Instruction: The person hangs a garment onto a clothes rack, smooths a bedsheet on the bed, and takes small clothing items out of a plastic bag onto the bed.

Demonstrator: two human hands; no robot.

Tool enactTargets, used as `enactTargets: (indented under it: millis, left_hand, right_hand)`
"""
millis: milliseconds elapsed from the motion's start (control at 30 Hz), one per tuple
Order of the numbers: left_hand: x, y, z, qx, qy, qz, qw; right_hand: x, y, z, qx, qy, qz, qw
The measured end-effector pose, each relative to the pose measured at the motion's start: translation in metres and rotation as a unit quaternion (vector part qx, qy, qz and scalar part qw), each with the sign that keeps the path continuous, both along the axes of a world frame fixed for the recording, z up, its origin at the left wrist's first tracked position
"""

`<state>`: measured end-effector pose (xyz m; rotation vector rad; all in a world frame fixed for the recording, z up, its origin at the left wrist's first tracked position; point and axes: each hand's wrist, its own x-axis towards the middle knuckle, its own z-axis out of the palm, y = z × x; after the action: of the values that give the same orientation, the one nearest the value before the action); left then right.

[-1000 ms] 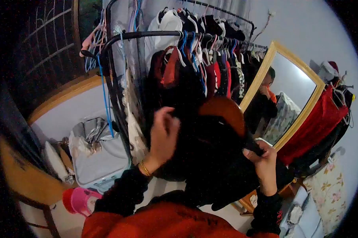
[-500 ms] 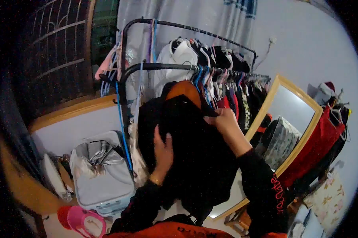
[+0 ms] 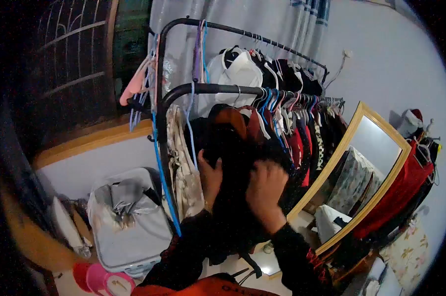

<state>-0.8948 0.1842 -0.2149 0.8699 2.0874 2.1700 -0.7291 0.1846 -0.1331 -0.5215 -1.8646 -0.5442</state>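
Lower and further inward than half a second ago, the right hand (image 3: 267,190) is now resting near the left hand (image 3: 210,180) on a black garment (image 3: 232,192), which is hanging from the clothes rack's front rail (image 3: 213,89). Right fingers are curling against it; left thumb and fingers are standing apart. Whether either is pinching it, I cannot tell. Both hands seem to be straightening its front; further handling is probably calling for light fingers beside the crowded hangers (image 3: 268,101). Pale floor (image 3: 218,271) is showing below; a mirror (image 3: 366,158) is leaning rightward, and a grey case (image 3: 129,241) is standing leftward.
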Motion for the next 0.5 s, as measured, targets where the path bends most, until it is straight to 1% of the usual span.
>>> enactTargets:
  millis: [33,67,100,133,167,200,233,267,300,333,367,433,467,500]
  left_hand:
    - [-0.004,0.001,0.004,-0.02,-0.019,-0.015,1.0]
    - [-0.007,0.003,0.004,-0.042,-0.039,-0.031,0.998]
    - [-0.01,0.007,-0.001,-0.049,-0.039,-0.039,0.997]
    - [-0.014,0.013,-0.007,-0.042,-0.02,-0.01,0.999]
    - [-0.019,0.02,-0.014,-0.032,0.001,0.021,0.999]
    - [-0.031,0.037,-0.033,-0.011,0.067,0.089,0.994]
    - [-0.041,0.048,-0.045,-0.016,0.067,0.09,0.994]
    - [-0.05,0.056,-0.056,0.005,0.086,0.13,0.988]
    - [-0.057,0.06,-0.059,0.028,0.106,0.172,0.979]
    - [-0.052,0.049,-0.044,0.023,0.032,0.132,0.991]
    - [-0.048,0.043,-0.034,0.024,0.032,0.144,0.989]
    - [-0.037,0.029,-0.034,-0.051,0.116,0.062,0.99]
    - [-0.037,0.036,-0.055,0.003,0.107,-0.004,0.994]
    - [-0.022,0.023,-0.042,-0.032,0.122,-0.013,0.992]
  right_hand:
    - [-0.001,-0.011,-0.018,-0.041,-0.012,0.023,0.999]
    - [-0.005,-0.023,-0.033,-0.184,-0.043,0.032,0.981]
    - [-0.009,-0.032,-0.042,-0.325,-0.072,0.04,0.942]
    - [-0.012,-0.028,-0.046,-0.432,-0.093,0.016,0.897]
    - [-0.014,-0.019,-0.055,-0.435,-0.092,0.012,0.896]
    - [-0.018,-0.006,-0.066,-0.47,-0.112,-0.013,0.875]
    - [-0.021,0.003,-0.076,-0.505,-0.133,-0.036,0.852]
    - [-0.021,0.009,-0.083,-0.51,-0.137,-0.033,0.848]
    - [-0.022,0.017,-0.085,-0.514,-0.104,-0.018,0.851]
    - [-0.023,0.026,-0.085,-0.516,-0.073,-0.001,0.854]
    - [-0.025,0.033,-0.084,-0.513,-0.079,0.01,0.854]
    - [-0.026,0.038,-0.09,-0.489,-0.037,0.016,0.872]
    - [-0.03,0.041,-0.096,-0.49,-0.043,0.028,0.87]
    - [-0.034,0.046,-0.104,-0.458,-0.055,0.028,0.887]
